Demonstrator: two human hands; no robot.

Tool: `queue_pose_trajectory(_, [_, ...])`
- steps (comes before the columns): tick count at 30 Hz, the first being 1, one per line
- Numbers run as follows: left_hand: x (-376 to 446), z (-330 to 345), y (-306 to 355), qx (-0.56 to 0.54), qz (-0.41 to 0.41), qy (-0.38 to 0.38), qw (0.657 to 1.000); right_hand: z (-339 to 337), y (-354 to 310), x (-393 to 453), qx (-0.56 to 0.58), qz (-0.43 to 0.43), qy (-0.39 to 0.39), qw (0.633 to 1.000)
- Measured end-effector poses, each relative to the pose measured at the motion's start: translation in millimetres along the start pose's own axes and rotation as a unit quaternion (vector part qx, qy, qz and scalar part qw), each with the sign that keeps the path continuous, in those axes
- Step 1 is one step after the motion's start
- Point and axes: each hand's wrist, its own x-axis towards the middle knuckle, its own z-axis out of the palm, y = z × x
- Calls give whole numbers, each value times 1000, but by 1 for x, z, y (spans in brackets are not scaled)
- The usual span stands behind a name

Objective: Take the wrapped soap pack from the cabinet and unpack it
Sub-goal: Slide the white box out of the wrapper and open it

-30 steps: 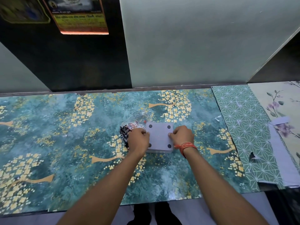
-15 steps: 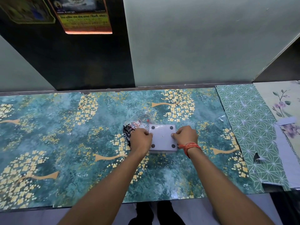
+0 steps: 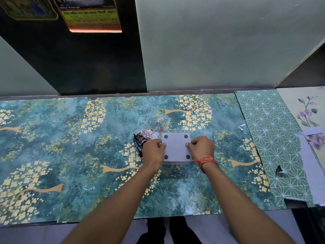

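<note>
A pale grey square box (image 3: 176, 147) with four dark round feet facing up lies on the teal floral counter (image 3: 70, 155). My left hand (image 3: 153, 152) grips its left edge and my right hand (image 3: 202, 148), with an orange thread on the wrist, grips its right edge. A crumpled clear and black printed wrapper (image 3: 146, 135) lies just behind and left of the box, partly under my left hand. What is inside the box is hidden.
A dark cabinet panel (image 3: 88, 64) with posters stands behind the counter at left, a pale panel (image 3: 219, 46) at right. Green geometric paper (image 3: 274, 147) and floral paper (image 3: 306, 110) cover the counter's right end. The counter's front edge runs near my forearms.
Both hands stay on the box's sides. The view has shifted slightly; the box and wrapper keep their place on the counter.
</note>
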Motion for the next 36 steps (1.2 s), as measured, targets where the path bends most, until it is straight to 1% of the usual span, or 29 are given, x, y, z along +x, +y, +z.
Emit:
queue_pose_trajectory(4, [8, -2, -3, -2, -10, -9, 1000, -1, -1, 9, 10, 25, -22, 999])
queue_pose_trajectory(6, [11, -2, -4, 0, -21, -17, 1000, -2, 5, 14, 73, 64, -56, 994])
queue_pose_trajectory(8, [16, -1, -4, 6, -35, -21, 999, -5, 10, 15, 161, 107, -100, 976])
queue_pose_trajectory(9, [19, -1, -4, 9, -41, -26, 999, -8, 12, 15, 189, 116, -120, 968])
queue_pose_trajectory(11, [23, -2, -1, 10, -58, -47, 997, -14, 12, 14, 211, 119, -155, 958])
queue_pose_trajectory(14, [29, -6, 1, -6, -109, -95, 989, -18, 11, 18, 218, 125, -199, 947])
queue_pose_trajectory(18, [26, -8, 5, -46, -165, -168, 971, -16, 19, 15, 231, 119, -209, 943])
queue_pose_trajectory(20, [22, -9, 10, -83, -194, -187, 959, -11, 21, 12, 229, 108, -212, 944])
queue_pose_trajectory(21, [20, -11, 13, -124, -218, -195, 948, -9, 20, 10, 209, 91, -212, 950])
queue_pose_trajectory(22, [18, -15, 17, -176, -250, -206, 930, -8, 20, 7, 187, 65, -204, 959])
queue_pose_trajectory(24, [15, -25, 21, -291, -316, -226, 874, -7, 19, 2, 190, 9, -170, 967])
queue_pose_trajectory(26, [16, -32, 19, -409, -363, -201, 813, -12, 18, -12, 246, -65, -118, 960])
queue_pose_trajectory(27, [17, -33, 16, -461, -374, -185, 783, -13, 18, -19, 267, -114, -92, 953])
queue_pose_trajectory(28, [17, -33, 14, -483, -371, -176, 773, -13, 19, -25, 272, -159, -72, 946])
queue_pose_trajectory(29, [15, -31, 13, -476, -354, -169, 787, -11, 19, -30, 278, -185, -61, 941])
queue_pose_trajectory(30, [12, -28, 12, -456, -331, -147, 813, -8, 19, -32, 282, -190, -51, 939])
queue_pose_trajectory(31, [9, -24, 11, -441, -298, -115, 838, -7, 18, -31, 313, -172, -48, 933])
queue_pose_trajectory(32, [8, -19, 9, -437, -259, -78, 858, -7, 14, -29, 367, -132, -50, 920])
queue_pose_trajectory(33, [7, -14, 5, -440, -213, -43, 871, -9, 9, -27, 440, -64, -70, 893])
queue_pose_trajectory(34, [7, -10, 2, -439, -156, -16, 884, -11, 5, -23, 502, 17, -114, 857])
queue_pose_trajectory(35, [6, -7, -1, -436, -97, -2, 895, -12, 2, -19, 522, 78, -157, 835])
queue_pose_trajectory(36, [5, -5, -4, -429, -43, 3, 902, -12, 1, -16, 504, 107, -194, 835])
